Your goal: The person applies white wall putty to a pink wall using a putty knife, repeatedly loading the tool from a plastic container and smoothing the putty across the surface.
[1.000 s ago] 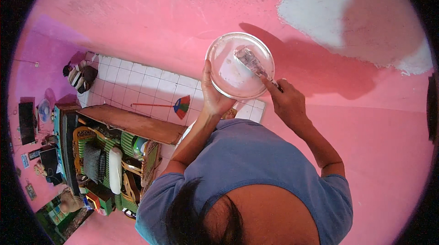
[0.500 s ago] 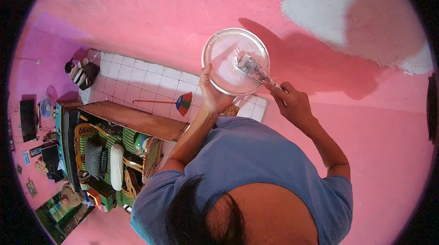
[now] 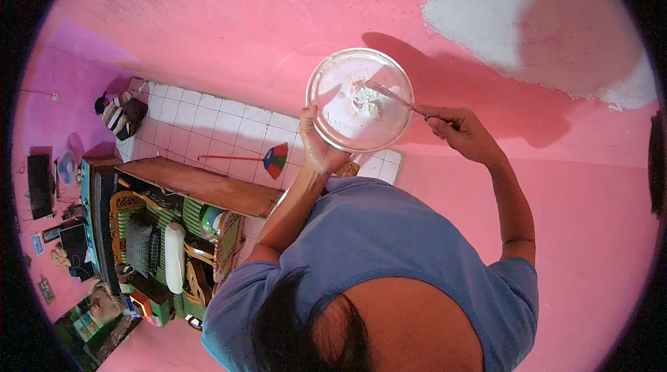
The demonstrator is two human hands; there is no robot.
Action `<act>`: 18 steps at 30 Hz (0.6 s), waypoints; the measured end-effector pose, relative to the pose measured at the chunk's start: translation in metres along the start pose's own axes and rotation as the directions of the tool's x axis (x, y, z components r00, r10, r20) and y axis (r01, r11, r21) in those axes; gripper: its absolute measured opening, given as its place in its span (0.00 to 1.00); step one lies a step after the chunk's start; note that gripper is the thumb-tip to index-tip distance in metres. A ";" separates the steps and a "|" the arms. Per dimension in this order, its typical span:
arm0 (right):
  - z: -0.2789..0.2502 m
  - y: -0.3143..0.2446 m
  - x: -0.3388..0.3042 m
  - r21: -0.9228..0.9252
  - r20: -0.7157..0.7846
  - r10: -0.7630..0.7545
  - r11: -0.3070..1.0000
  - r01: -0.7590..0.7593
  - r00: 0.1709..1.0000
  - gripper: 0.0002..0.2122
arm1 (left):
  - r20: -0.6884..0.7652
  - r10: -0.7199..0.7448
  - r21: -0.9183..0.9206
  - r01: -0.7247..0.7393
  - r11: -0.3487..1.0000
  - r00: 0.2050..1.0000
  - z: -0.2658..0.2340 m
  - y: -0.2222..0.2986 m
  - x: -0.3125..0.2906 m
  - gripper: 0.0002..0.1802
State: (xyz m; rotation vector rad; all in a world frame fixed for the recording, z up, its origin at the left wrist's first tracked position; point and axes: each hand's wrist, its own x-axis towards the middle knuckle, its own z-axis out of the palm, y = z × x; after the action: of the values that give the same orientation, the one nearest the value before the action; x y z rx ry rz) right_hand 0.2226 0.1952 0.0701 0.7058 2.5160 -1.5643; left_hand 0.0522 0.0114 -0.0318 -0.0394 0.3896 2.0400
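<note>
Head view, clock positions taken from the middle of the round tray (image 3: pixel 330 113), with twelve at the top: the round tray, shallow and pale-rimmed, is held up above the blue shirt (image 3: pixel 389 233), near the centre of the view. The left hand (image 3: pixel 322 147) supports it from about seven o'clock and is closed on its edge; the thumb lies at the rim near eight o'clock, while the other fingers are largely hidden beneath. A lump of white paste (image 3: pixel 369 103) sits around the middle of the round tray, with thinner smears about it. The right hand (image 3: pixel 462 132), between three and four o'clock and clear of the rim, is clamped on the handle of a scraper (image 3: pixel 394 96). The scraper crosses the rim at three o'clock and its blade, seen nearly edge-on, ends just past the middle towards one o'clock; whether the blade touches the paste cannot be told. The pink wall (image 3: pixel 278 18) fills the twelve o'clock side, and a white patch (image 3: pixel 476 14) with ragged edges stands on it at two o'clock. At eight o'clock a broom (image 3: pixel 275 161) with a multicoloured head lies on the white tiled floor (image 3: pixel 184 118); beyond it are a brown board (image 3: pixel 201 186) and a white bolster (image 3: pixel 174 257).
</note>
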 end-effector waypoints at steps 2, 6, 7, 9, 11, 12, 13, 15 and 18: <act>-0.003 -0.002 -0.004 0.100 0.061 0.130 0.986 -0.136 0.990 0.17 | 0.019 0.005 -0.040 -0.004 0.999 1.000 -0.005 -0.003 0.002 0.44; 0.014 0.023 -0.005 0.067 -0.058 -0.004 0.998 0.008 0.998 0.17 | 0.037 0.006 -0.040 -0.005 0.999 0.999 0.006 -0.001 0.002 0.44; 0.021 0.028 -0.006 -0.025 -0.095 -0.097 0.995 0.095 0.991 0.17 | 0.035 0.011 -0.032 -0.010 0.999 0.999 0.010 -0.002 0.003 0.44; 0.034 0.035 -0.005 -0.229 -0.162 -0.281 0.943 0.240 0.946 0.18 | 0.035 0.016 -0.024 -0.016 1.000 0.999 0.013 -0.002 0.004 0.44; 0.043 0.028 -0.009 -0.605 -0.154 -0.316 0.779 0.164 0.936 0.20 | 0.070 -0.004 -0.041 0.007 0.999 0.998 0.012 -0.003 0.004 0.44; 0.048 0.032 -0.009 -0.631 -0.197 -0.288 0.769 0.104 0.937 0.20 | 0.072 -0.005 -0.040 0.008 0.999 0.997 0.011 -0.002 0.004 0.44; 0.049 0.031 -0.008 -0.631 -0.200 -0.287 0.769 0.101 0.937 0.20 | 0.063 -0.023 -0.059 0.026 0.998 0.998 0.008 -0.001 0.003 0.44; 0.047 0.031 -0.006 -0.732 -0.207 -0.283 0.679 0.043 0.937 0.21 | 0.056 -0.043 -0.078 0.048 0.996 0.998 0.003 0.001 0.000 0.43; 0.038 0.034 0.000 -0.718 -0.211 -0.340 0.690 0.090 0.917 0.20 | 0.064 -0.041 -0.043 0.044 0.998 0.997 -0.003 0.002 0.002 0.44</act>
State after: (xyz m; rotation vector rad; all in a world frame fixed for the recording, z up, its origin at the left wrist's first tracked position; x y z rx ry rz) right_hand 0.2314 0.1750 0.0241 0.5857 3.1995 -0.3988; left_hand 0.0495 0.0112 -0.0346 -0.0108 0.3018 2.0029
